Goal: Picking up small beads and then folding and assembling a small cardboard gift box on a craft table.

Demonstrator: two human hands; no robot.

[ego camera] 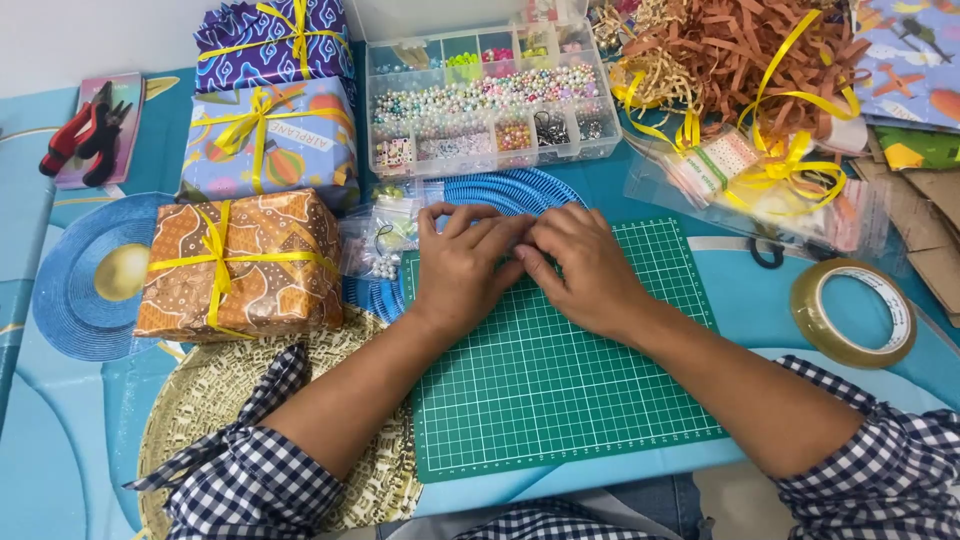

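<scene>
While both hands meet at the top edge of a gridded green cutting mat (560, 380), the left hand (462, 268) and right hand (590, 268) press their fingertips together; whether they pinch anything cannot be told. Three ribbon-tied gift boxes sit at the left: orange patterned (240, 265), pale blue (270, 140), purple (275, 40). One clear compartment box of round beads (490, 100) lies beyond the hands. One glossy tape roll (852, 312) rests at the right, near crinkled brown paper shreds (740, 50).
</scene>
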